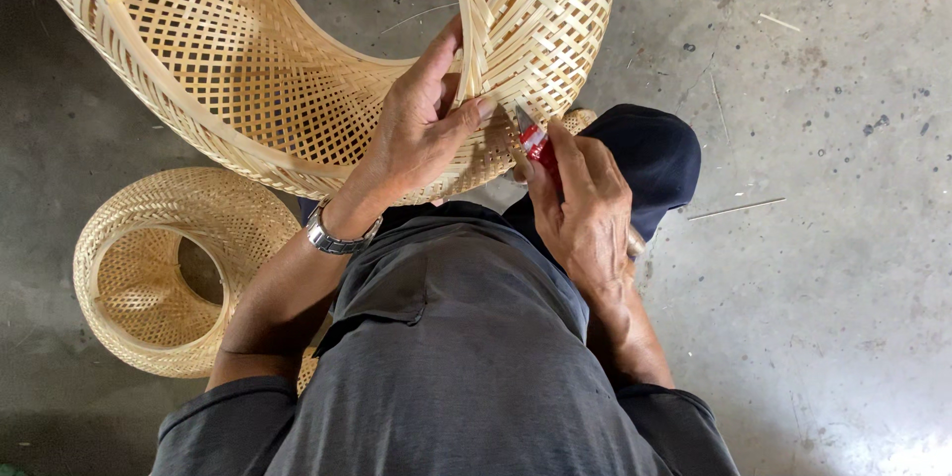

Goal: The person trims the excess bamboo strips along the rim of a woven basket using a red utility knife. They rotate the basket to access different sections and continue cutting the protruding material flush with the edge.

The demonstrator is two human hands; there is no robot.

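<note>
Left hand (pixel 421 124) pinches the rim of one large pale woven bamboo basket (pixel 238 69); right hand (pixel 585 203) grips one red-handled cutter (pixel 535 144) beside it. A second, smaller woven bamboo basket (pixel 149 268) lies left of the left forearm.

Matt woven bamboo basket (pixel 297 69), shiny metal watch (pixel 332 235), rough concrete floor (pixel 823 188)

Grey short-sleeved shirt (pixel 466 367), silver wristwatch (pixel 332 235), dark trousers (pixel 650 154).

Illumination: soft, even daylight | Brightest zone: glare on concrete floor (pixel 892 456) at lower right | Shadows: diffuse, darkest at left edge | Focus: sharp throughout, no motion blur | Distortion: slight wide-angle stretch at edges
</note>
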